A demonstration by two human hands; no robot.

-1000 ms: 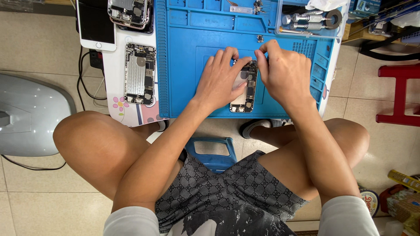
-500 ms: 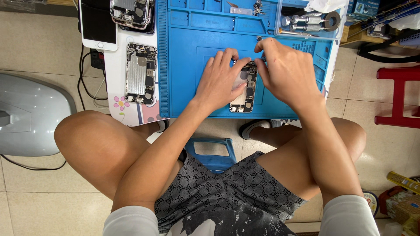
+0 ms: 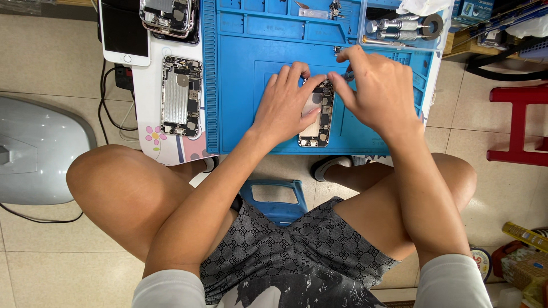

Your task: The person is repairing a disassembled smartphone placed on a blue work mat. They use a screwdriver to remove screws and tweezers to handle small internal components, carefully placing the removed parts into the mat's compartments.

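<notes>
Lying lengthwise away from the person, the opened phone is pinned by the flat left hand while the right hand pinches a thin tool.

We look straight down on a blue work mat with an opened phone lying on it, its insides showing. The left hand rests flat on the phone's left part, fingers spread toward 12 o'clock. The right hand sits at the phone's 2 o'clock corner, fingertips pinched on a thin metal tool. At 9 o'clock from the mat lies another opened phone; at 10 o'clock, a white phone, screen dark. A red stool stands at 3 o'clock.
</notes>
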